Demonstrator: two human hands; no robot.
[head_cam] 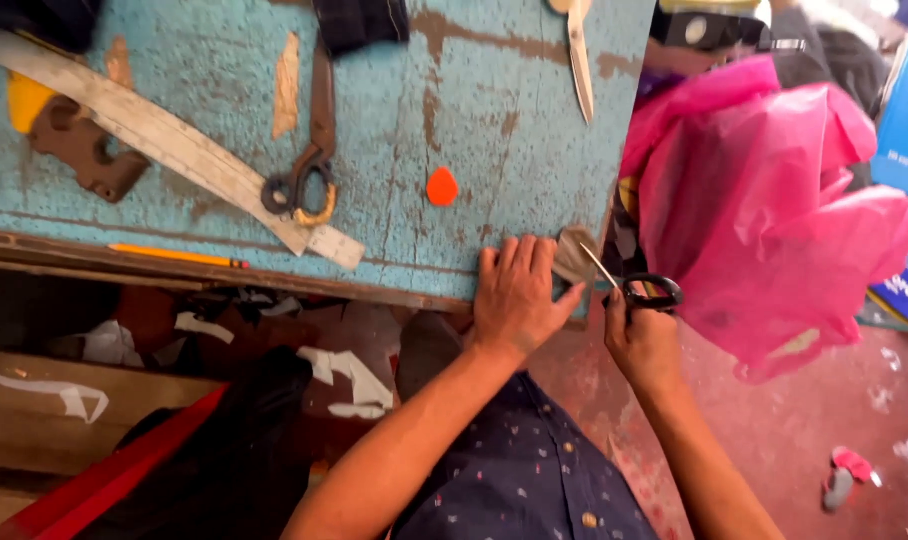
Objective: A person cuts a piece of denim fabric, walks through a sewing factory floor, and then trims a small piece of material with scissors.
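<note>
My left hand [517, 293] lies flat on the near corner of the worn turquoise table [474, 150], fingers pressing a small grey-beige scrap of fabric [577, 254] at the table's edge. My right hand [642, 335] grips small black-handled scissors [642, 290], whose thin blades point up-left at the scrap. The blades look slightly parted at the fabric's edge.
On the table lie large dark shears [309, 150], a long wooden ruler [174, 140], a yellow pencil [179, 256], an orange chalk piece [441, 187], another pair of scissors [580, 55] and a brown curved template [84, 150]. A pink plastic bag [774, 210] sits right. Scraps litter the floor.
</note>
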